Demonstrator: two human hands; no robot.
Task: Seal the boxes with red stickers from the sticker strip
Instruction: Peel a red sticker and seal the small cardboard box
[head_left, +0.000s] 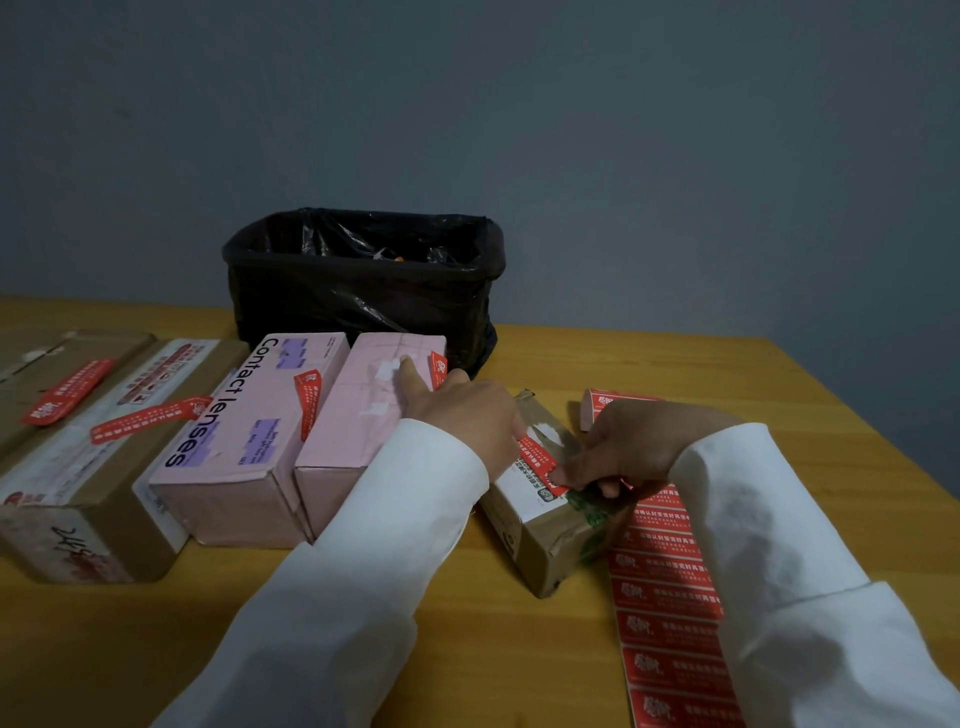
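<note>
Boxes line the yellow wooden worktop (519, 649) in a row, 5 in all, in front of a bin wrapped in a crinkled, glossy black plastic bag (363, 291) that stands at the far edge against a grey wall. From the left, a flat brown cardboard box (67, 358) and a longer taped brown box (104, 467) each carry a red sticker across the top seam; next comes a pale pink box (244, 441) printed "Contact lenses", its red sticker folded over the right edge, then a plain pink box (358, 415) with white torn patches and a red sticker at its far right corner. The smallest, a brown box (545, 525) wrapped in shiny clear tape with a white label, lies at an angle just right of the pink ones, between both hands. Beside it on the right the sticker strip (670, 623) runs toward the viewer, a long band of rectangular red labels with white print, partly under the right sleeve. Both arms wear white sleeves. The left hand (467, 410) reaches forward, fingers mostly straight, index tip touching the plain pink box while its right side rests at the brown box. The right hand (623, 447) curls downward, thumb and fingers pinching a red sticker (540, 462) against the top of that box.
</note>
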